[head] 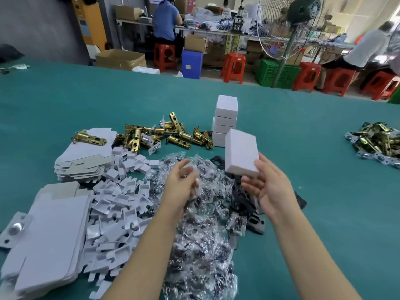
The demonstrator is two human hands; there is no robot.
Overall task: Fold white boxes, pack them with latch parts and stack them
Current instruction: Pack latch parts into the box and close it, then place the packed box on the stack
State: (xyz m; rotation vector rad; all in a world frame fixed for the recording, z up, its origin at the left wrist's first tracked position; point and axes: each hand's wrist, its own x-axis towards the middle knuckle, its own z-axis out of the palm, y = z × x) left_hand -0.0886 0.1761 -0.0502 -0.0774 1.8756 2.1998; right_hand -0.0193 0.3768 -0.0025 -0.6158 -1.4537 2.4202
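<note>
White card, closed on every side that showed, made up the box (241, 154) that the right hand (268, 187) held up above the green table (303, 148) — fingers cupped under its near end, thumb pressed on its right edge. Its long axis ran away from the person and leaned a little to the left, so the far end aimed at the stack of finished boxes (225, 121), which stood just beyond it and slightly left, touching the cluster of brass latches (164, 135) at its base. That relation seemed the one that mattered: the stack lay straight ahead of the right hand, well nearer to it than to the left, and the boxes in it lay broadside to the person, so the held box would probably need a turn before it sat square on top. The left hand (183, 182) hovered over the heap of small clear bags (201, 224) with its fingers loosely spread and, as far as the blur allowed, holding nothing. Flat unfolded box blanks (84, 161) and white card inserts (121, 204) lay to the left of both hands, black plates (244, 198) under the right wrist, and a second pile of latches (376, 139) sat well off to the right.
</note>
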